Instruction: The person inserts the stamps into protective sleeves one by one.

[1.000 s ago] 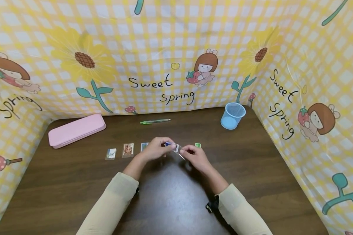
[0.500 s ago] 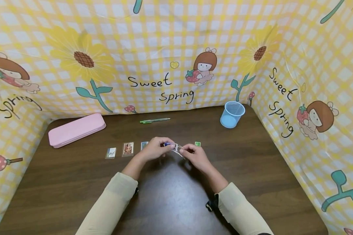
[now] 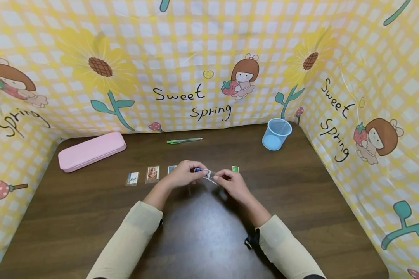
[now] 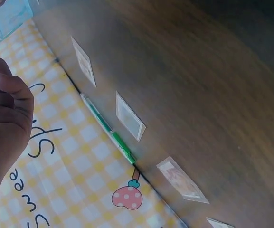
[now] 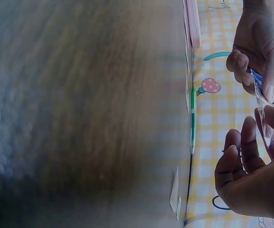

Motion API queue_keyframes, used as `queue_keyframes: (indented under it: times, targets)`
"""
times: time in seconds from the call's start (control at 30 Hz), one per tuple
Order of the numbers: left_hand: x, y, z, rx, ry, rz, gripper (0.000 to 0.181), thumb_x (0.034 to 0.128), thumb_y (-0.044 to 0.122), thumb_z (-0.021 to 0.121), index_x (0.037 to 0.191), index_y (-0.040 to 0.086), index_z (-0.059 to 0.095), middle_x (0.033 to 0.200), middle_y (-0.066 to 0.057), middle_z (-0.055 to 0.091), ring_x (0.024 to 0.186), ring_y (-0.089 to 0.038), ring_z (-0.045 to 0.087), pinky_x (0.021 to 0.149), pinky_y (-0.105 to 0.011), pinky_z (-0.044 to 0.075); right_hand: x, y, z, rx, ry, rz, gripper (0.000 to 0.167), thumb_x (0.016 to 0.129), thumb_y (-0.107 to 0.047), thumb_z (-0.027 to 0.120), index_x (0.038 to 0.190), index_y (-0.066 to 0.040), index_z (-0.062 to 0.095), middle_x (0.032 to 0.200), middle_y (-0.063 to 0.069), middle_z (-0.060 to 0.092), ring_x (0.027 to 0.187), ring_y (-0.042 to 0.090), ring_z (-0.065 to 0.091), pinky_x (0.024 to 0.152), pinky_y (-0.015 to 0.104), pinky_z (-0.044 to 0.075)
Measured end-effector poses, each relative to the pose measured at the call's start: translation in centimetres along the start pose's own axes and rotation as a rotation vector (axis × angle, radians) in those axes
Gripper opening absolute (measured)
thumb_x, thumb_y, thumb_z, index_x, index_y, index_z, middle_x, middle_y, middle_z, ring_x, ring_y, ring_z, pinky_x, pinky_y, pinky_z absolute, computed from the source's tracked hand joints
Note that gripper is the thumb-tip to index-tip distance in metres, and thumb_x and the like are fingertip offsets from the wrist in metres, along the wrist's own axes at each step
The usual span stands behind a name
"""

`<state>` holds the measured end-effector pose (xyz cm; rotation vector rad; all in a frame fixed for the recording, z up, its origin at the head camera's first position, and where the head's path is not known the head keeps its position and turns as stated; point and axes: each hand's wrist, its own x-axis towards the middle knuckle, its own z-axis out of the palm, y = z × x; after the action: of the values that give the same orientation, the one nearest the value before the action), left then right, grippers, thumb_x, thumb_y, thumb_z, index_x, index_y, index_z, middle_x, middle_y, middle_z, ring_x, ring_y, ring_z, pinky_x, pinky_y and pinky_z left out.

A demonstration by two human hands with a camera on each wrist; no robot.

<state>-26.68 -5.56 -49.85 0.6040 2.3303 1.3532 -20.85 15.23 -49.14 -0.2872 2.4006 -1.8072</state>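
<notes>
Above the middle of the table my left hand (image 3: 186,174) pinches a small blue-and-white stamp (image 3: 203,172) between thumb and fingers. My right hand (image 3: 233,184) pinches the end of the clear sleeve (image 3: 213,177) at its right side. In the right wrist view, the thumb of the left hand (image 5: 260,52) lies over the stamp, close to the right hand's fingertips. Whether the stamp is inside the sleeve, I cannot tell. On the table lie a white-and-blue stamp (image 3: 132,178), a brown picture stamp (image 3: 153,173), a partly hidden blue one (image 3: 171,169) and a green one (image 3: 235,169).
A pink pencil case (image 3: 92,150) lies at the back left. Behind the hands is a green pen (image 3: 184,141). A blue mesh pen holder (image 3: 276,135) stands at the back right. Yellow checked cloth (image 3: 181,58) encloses the back and sides of the table.
Both hands stay in nearly the same place, still holding the stamp and sleeve. The clear sleeve has changed its tilt slightly. Things on the table have not moved.
</notes>
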Motion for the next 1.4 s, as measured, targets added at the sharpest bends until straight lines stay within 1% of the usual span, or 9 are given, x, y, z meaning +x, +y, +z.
queue_keyframes:
  times: [0.2,0.27,0.47,0.63,0.87,1.07,1.17,1.27,1.4]
  targets:
    - [-0.2,0.1,-0.1,0.010,-0.004,0.002,0.014,0.0914,0.024,0.063,0.097,0.013,0.070,0.082,-0.019,0.063,0.064,-0.039,0.060,0.059,-0.039,0.051,0.1,0.3,0.0,-0.001,0.003,-0.012,0.014,0.089,-0.007,0.063,0.094,0.006,0.066,0.087,0.016,0.065,0.072,0.012,0.052,0.063,0.024,0.042]
    - [-0.2,0.1,-0.2,0.015,-0.006,-0.002,0.014,0.0914,0.024,0.063,0.096,0.013,0.070,0.081,-0.018,0.063,0.066,-0.040,0.060,0.059,-0.039,0.051,0.4,1.1,0.2,0.003,0.010,-0.014,0.014,0.089,-0.008,0.064,0.094,0.005,0.066,0.086,0.015,0.065,0.072,0.012,0.052,0.064,0.025,0.042]
    - [-0.3,0.1,0.0,0.039,0.006,0.008,0.010,0.0912,0.022,0.062,0.092,0.014,0.068,0.078,-0.016,0.062,0.066,-0.038,0.061,0.057,-0.034,0.050,1.2,3.5,0.7,-0.028,0.040,-0.012,0.012,0.087,-0.015,0.068,0.091,-0.004,0.069,0.082,0.004,0.066,0.071,0.010,0.054,0.064,0.025,0.043]
    - [-0.5,0.1,0.2,0.065,0.005,0.038,0.010,0.0920,0.020,0.061,0.090,0.012,0.067,0.078,-0.020,0.064,0.069,-0.035,0.061,0.057,-0.029,0.047,1.1,3.6,0.8,-0.034,0.029,-0.016,0.010,0.088,-0.016,0.067,0.089,-0.007,0.069,0.082,0.003,0.065,0.072,0.014,0.055,0.064,0.027,0.045]
    - [-0.7,0.0,0.3,0.040,-0.015,0.067,0.015,0.0923,0.019,0.060,0.098,0.008,0.069,0.087,-0.016,0.068,0.074,-0.035,0.064,0.061,-0.030,0.051,1.0,3.5,0.9,-0.046,0.023,0.012,0.012,0.088,-0.019,0.067,0.087,-0.007,0.068,0.081,0.002,0.065,0.072,0.011,0.056,0.065,0.026,0.045]
    - [-0.6,-0.2,0.2,0.017,-0.038,0.033,0.015,0.0929,0.019,0.060,0.100,0.009,0.068,0.092,-0.019,0.068,0.074,-0.035,0.065,0.064,-0.039,0.053,1.2,3.8,1.0,-0.027,0.001,0.015,0.014,0.089,-0.017,0.065,0.091,-0.003,0.068,0.084,0.007,0.066,0.073,0.012,0.055,0.066,0.028,0.045]
    - [-0.5,-0.3,0.1,-0.001,-0.053,0.028,0.015,0.0929,0.019,0.060,0.101,0.008,0.068,0.090,-0.018,0.068,0.073,-0.032,0.066,0.066,-0.044,0.053,1.3,3.9,1.0,-0.031,-0.007,0.010,0.012,0.089,-0.015,0.065,0.090,-0.003,0.068,0.083,0.005,0.066,0.073,0.011,0.056,0.066,0.027,0.045]
    - [-1.0,0.9,0.0,-0.020,-0.073,0.024,0.016,0.0932,0.013,0.059,0.101,0.001,0.066,0.089,-0.021,0.067,0.075,-0.037,0.065,0.070,-0.050,0.052,1.1,3.4,0.9,-0.031,-0.024,0.001,0.010,0.089,-0.013,0.065,0.090,-0.003,0.067,0.082,0.004,0.065,0.073,0.011,0.055,0.067,0.027,0.045]
    - [-1.1,1.0,0.1,-0.040,-0.090,0.004,0.016,0.0934,0.008,0.057,0.101,-0.004,0.063,0.090,-0.024,0.065,0.078,-0.043,0.064,0.073,-0.054,0.050,1.1,3.4,1.1,-0.026,-0.054,-0.023,0.010,0.089,-0.012,0.065,0.090,-0.002,0.066,0.082,0.006,0.064,0.073,0.011,0.054,0.067,0.027,0.045]
